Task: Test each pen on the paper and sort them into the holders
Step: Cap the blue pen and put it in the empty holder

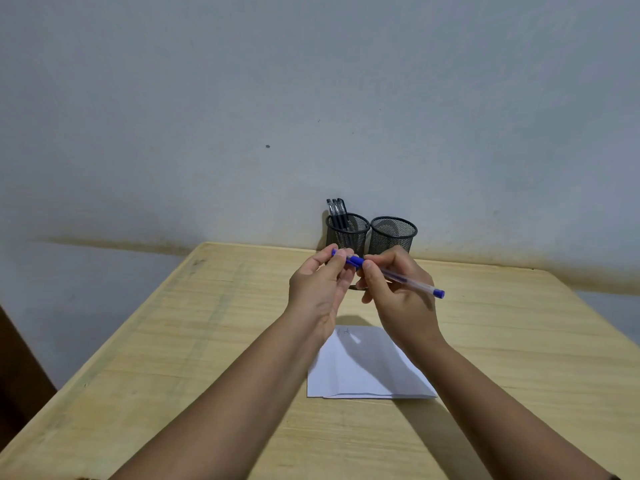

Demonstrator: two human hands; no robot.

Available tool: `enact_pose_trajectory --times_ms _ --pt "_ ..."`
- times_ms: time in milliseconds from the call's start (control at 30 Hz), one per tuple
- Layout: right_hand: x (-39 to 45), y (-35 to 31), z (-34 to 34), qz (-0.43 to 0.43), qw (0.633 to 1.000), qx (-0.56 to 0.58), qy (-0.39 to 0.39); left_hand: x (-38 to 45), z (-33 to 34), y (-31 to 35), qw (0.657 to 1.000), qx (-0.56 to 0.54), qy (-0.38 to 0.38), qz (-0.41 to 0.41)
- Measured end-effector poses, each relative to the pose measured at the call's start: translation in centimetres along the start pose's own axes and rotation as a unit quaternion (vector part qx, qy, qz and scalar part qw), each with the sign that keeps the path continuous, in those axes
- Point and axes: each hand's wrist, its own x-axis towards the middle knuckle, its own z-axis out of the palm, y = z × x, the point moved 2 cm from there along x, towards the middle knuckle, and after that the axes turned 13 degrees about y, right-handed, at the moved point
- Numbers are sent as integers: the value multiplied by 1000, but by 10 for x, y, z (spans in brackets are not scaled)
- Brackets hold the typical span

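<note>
Both hands hold a blue pen (408, 280) in the air above the table, in front of the holders. My left hand (320, 285) pinches its blue cap (349, 259). My right hand (398, 292) grips the clear barrel, whose blue end sticks out to the right. The cap sits on or right at the barrel's tip; I cannot tell which. A white paper (367, 368) with faint marks near its top lies below the hands. Two black mesh holders stand by the wall: the left holder (347, 233) has several black pens (336, 210), the right holder (393, 235) looks empty.
The wooden table (207, 341) runs up to a grey wall. Its left edge slants from the far corner toward me, with floor beyond it. A small dark thing (358, 287) lies on the table under my hands, mostly hidden.
</note>
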Motion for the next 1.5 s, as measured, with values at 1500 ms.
enact_pose_trajectory --times_ms 1500 --pt "190 90 -60 124 975 -58 174 116 111 -29 546 709 -139 425"
